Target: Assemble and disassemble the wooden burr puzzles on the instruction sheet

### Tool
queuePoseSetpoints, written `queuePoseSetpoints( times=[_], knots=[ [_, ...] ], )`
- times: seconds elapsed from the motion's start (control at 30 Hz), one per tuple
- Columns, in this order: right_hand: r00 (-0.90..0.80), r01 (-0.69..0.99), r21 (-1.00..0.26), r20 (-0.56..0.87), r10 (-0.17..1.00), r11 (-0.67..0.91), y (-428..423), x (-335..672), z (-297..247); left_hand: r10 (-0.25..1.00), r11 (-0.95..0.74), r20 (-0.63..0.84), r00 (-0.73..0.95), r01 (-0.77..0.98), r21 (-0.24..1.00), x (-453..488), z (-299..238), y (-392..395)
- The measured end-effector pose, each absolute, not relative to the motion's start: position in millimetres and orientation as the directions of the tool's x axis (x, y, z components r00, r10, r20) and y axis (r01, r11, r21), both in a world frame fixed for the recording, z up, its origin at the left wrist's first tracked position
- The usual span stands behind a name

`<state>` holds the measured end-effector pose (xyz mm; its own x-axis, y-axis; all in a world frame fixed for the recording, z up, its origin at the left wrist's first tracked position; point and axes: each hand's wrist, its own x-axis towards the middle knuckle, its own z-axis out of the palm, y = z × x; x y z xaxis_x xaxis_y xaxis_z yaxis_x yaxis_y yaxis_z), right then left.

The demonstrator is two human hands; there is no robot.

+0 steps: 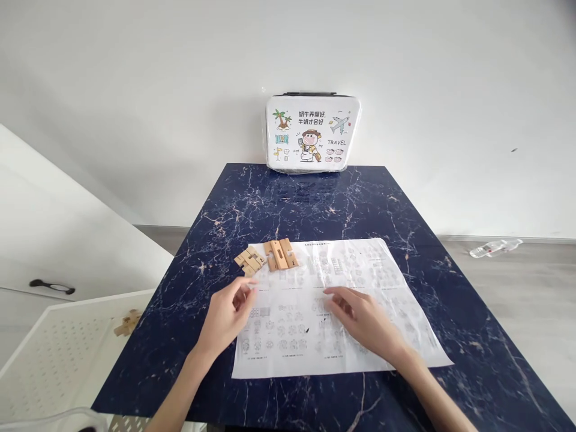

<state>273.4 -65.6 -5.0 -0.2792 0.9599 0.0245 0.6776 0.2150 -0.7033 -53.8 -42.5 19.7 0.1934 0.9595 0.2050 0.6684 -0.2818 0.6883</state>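
Observation:
A white printed instruction sheet (pixel 297 324) with rows of small diagrams lies on the blue marbled table. On its left edge rests my left hand (pixel 231 309), fingers curled with a gap between thumb and forefinger and nothing in it. My right hand (pixel 360 315) is over the sheet's right half, fingers loosely bent and apart, holding nothing. Just beyond my left hand are two groups of flat notched wooden puzzle pieces: a smaller one (pixel 249 261) partly off the sheet's corner, and a larger one (pixel 281 255) marked with numbers beside it.
At the table's (pixel 306 210) far end a white cartoon case (pixel 312 133) leans by the wall. To the left, a wooden puzzle (pixel 127 323) sits on a white perforated surface (pixel 67 354) below the tabletop. A clear plastic bottle (pixel 488 248) lies on the floor at right.

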Motion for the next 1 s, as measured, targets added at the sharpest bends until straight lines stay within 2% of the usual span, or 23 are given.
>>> queuePoseSetpoints(
  times=[0.1,0.27,0.4,1.0],
  knots=[
    [-0.136,0.608,-0.788,0.023,0.99,0.102,-94.3,282.2,-13.4,0.976,-0.216,0.14,0.166,0.659,0.721,-55.2,12.1,-67.5],
    [0.059,0.598,-0.801,0.085,0.995,0.033,-119.0,271.7,-22.2,0.957,-0.291,0.207,0.205,0.713,0.639,-51.6,1.1,-87.6],
    [0.055,0.633,-0.771,0.138,0.989,0.072,-120.2,263.0,-21.7,0.939,-0.343,0.224,0.26,0.747,0.57,-50.7,-5.2,-90.4],
    [0.048,0.622,-0.782,0.1,0.994,0.049,-121.0,270.0,-26.0,0.917,-0.399,0.246,0.314,0.752,0.525,-49.5,-6.1,-89.0]
  ],
)
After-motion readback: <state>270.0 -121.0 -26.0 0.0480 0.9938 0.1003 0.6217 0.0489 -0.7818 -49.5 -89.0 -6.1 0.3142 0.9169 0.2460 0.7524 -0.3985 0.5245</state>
